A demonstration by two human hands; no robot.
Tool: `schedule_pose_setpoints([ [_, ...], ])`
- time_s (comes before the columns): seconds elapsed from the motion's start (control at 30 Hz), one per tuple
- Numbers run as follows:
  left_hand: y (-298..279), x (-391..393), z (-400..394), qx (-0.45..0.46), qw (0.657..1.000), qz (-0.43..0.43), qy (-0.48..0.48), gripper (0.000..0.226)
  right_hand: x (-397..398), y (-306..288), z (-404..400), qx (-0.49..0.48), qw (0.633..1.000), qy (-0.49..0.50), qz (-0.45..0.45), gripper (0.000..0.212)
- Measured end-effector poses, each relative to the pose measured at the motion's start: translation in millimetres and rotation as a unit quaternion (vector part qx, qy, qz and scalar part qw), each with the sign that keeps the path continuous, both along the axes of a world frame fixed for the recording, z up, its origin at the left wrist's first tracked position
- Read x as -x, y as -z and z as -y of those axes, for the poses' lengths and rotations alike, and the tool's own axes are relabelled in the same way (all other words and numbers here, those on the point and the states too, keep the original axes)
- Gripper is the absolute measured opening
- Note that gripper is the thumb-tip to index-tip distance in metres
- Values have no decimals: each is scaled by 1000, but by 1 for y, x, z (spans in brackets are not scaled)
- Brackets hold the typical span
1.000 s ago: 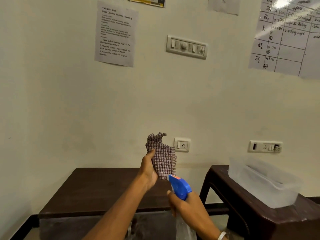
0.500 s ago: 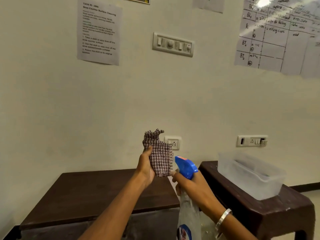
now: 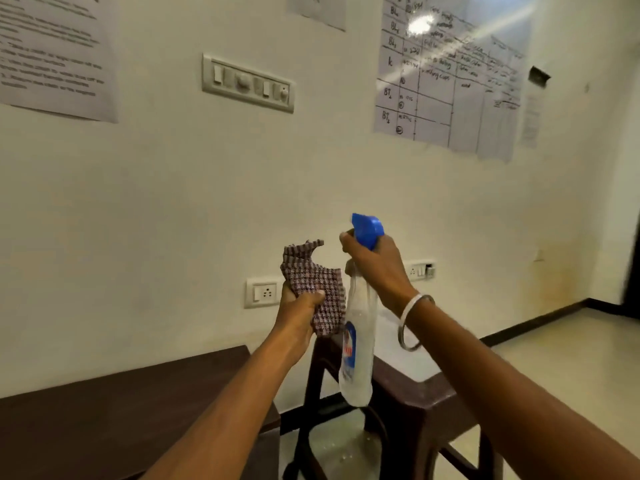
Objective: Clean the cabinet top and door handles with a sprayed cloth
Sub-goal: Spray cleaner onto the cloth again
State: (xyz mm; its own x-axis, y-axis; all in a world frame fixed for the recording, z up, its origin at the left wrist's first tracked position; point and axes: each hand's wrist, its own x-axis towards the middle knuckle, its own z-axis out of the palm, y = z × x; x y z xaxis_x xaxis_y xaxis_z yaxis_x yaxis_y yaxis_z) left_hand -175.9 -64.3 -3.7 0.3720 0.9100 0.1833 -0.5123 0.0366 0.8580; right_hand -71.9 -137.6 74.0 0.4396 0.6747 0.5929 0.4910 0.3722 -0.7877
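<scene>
My left hand [image 3: 299, 311] is closed around a bunched red-and-white checked cloth [image 3: 311, 275], held up in front of the wall. Right beside it my right hand [image 3: 377, 263] grips the neck of a clear spray bottle [image 3: 358, 344] with a blue trigger head [image 3: 367, 228]; the nozzle points left, over the cloth. The bottle hangs upright, its side nearly touching the cloth. The dark brown cabinet top [image 3: 121, 410] lies below at the lower left. No door handles are in sight.
A dark brown stool [image 3: 415, 403] stands to the right of the cabinet, with a pale translucent tub [image 3: 408, 362] on it, mostly hidden behind my right arm. Wall sockets [image 3: 262, 292], a switch panel [image 3: 247, 83] and taped papers are on the wall.
My right hand has lifted the spray bottle from low in front of me up beside the cloth. The view has swung to the right, so the cabinet now sits lower left.
</scene>
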Motion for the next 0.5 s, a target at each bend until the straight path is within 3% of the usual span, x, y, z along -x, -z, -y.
schedule_pose_setpoints([
  [0.23, -14, -51, -9, -30, 999, -32, -14, 45, -61, -61, -11, -98, 990, 103, 21, 25],
  [0.5, -19, -101, -16, -38, 998, -54, 18, 45, -119, -69, -41, -132, 975, 180, -25, 22],
])
